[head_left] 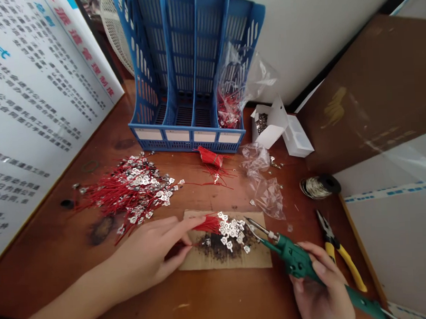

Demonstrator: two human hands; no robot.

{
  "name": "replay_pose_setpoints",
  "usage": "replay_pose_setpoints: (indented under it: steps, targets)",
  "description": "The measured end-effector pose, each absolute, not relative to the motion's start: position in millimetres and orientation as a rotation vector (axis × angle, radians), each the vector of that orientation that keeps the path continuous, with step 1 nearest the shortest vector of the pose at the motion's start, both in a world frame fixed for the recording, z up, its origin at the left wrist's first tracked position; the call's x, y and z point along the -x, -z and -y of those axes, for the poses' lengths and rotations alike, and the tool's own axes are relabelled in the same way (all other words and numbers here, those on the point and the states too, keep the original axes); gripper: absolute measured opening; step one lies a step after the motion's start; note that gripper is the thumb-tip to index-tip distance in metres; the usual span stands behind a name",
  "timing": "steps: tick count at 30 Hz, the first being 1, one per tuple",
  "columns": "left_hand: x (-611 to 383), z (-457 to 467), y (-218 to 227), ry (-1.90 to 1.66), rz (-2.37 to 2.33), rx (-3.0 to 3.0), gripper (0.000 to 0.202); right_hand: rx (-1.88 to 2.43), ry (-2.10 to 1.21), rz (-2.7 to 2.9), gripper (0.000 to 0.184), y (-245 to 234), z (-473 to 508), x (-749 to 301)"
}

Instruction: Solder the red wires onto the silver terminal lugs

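My right hand (322, 280) is wrapped round a green soldering gun (296, 259). Its metal tip and thin feed tube point left, to the edge of a bunch of small silver metal tabs (231, 231). Red wires (209, 224) run from these tabs toward my left hand (164, 247), whose index finger reaches over them. Thumb and another finger of that hand pinch what looks like a thin wire, with a single metal tab (207, 242) at its end. Under the bunch lies a cardboard piece (193, 263), scorched dark in the middle.
A heap of red wires with tabs (129, 187) lies at the left. Behind stands a blue file rack (186, 127), a red wire bundle (211, 157) before it. Rightward are plastic bags (264, 185), a small white box (269, 135), a solder spool (319, 187) and yellow-handled pliers (337, 248).
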State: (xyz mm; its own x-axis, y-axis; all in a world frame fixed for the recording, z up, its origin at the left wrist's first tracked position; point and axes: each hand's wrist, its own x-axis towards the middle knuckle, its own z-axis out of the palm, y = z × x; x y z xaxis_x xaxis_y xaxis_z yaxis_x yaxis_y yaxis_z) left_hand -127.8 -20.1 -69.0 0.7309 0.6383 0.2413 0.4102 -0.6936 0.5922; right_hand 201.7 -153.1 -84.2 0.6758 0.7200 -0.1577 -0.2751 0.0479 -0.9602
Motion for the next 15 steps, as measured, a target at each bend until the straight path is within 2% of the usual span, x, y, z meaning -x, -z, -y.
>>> replay_pose_setpoints:
  steps: [4,9,15]
  targets:
    - [129,16,73,-0.626,-0.730,-2.422,0.055,1.296,-0.787,0.405,0.032,83,151,-200]
    - [124,15,70,-0.618,-0.718,-2.388,0.052,1.305,-0.802,0.328,0.041,85,154,-199]
    - [137,12,45,-0.742,-0.915,-2.533,0.047,1.294,-0.939,0.292,0.043,107,165,-215]
